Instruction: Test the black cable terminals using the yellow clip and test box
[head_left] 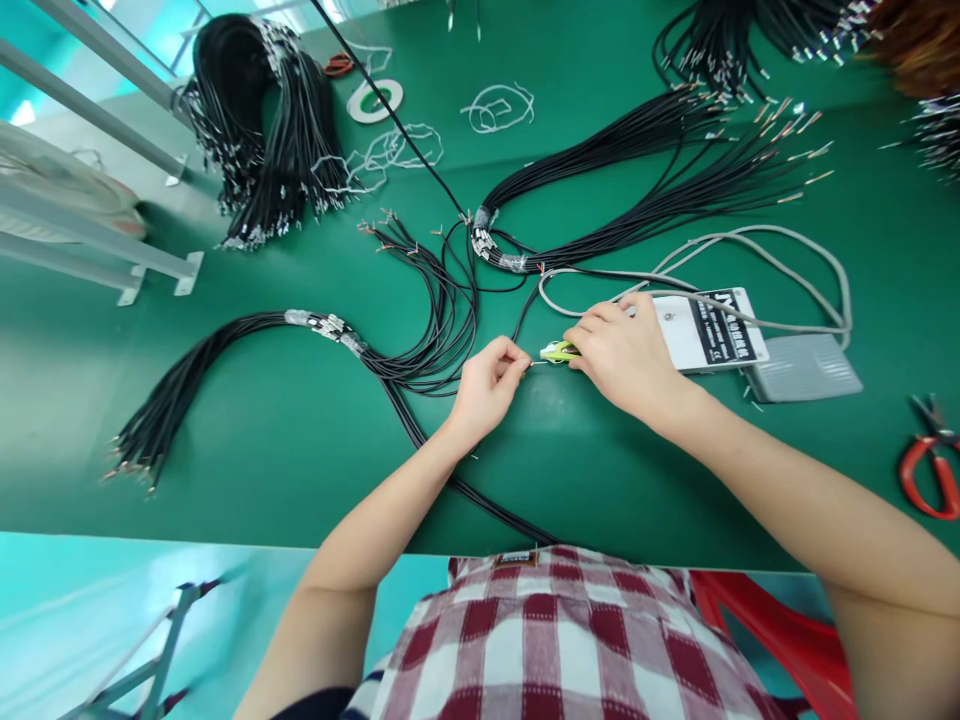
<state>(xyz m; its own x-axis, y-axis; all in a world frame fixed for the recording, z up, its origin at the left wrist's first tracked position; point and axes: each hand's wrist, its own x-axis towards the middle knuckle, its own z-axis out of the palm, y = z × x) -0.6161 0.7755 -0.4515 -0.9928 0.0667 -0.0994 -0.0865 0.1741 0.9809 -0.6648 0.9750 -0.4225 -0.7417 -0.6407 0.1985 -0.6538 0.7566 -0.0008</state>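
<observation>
My left hand [489, 388] is closed in a pinch on the end of a thin wire, whose pale tip points right. My right hand [624, 350] wraps round a small yellow-green hand tool [559, 351], its nose close to that tip; whether they touch I cannot tell. Left of my hands, a bundle of black cables [247, 325] bound with clear tape curves across the green table [300, 440]. Just beyond my right hand lies a white device with a black label [724, 328], overlapping a grey pedal [806, 368].
Another taped black cable bundle [600, 150] lies farther back. A thick cable coil [262, 120], a roll of white tape [375, 101] and loose white string [499, 108] are at the back left. Red-handled pliers [930, 470] rest at the right. Grey metal posts [97, 225] stand left.
</observation>
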